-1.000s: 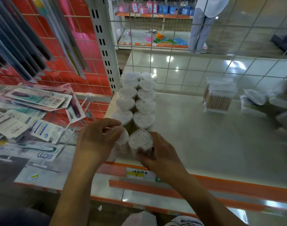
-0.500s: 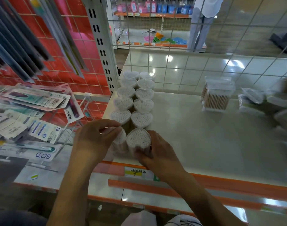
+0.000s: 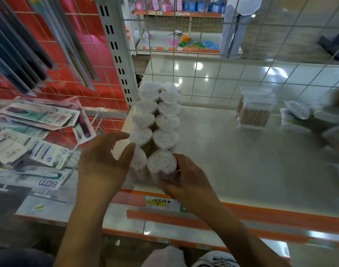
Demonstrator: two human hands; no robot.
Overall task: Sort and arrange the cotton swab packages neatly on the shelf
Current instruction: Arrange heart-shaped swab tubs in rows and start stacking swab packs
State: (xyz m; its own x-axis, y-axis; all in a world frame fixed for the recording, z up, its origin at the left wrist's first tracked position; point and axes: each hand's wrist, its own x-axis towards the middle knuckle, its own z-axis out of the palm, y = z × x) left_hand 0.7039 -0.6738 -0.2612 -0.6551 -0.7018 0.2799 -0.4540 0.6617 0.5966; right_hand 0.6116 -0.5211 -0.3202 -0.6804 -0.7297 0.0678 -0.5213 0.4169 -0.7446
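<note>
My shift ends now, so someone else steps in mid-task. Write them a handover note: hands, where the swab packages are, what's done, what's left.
Hands: the left hand grips the front-left heart box; the right hand grips the front-right heart box, both at the front edge of the shelf.
Done: the heart boxes stand in two columns at the left end.
Left: square up the front pair, then line up the wooden-stick packs and the bagged packs heaped loosely at the right.
</note>
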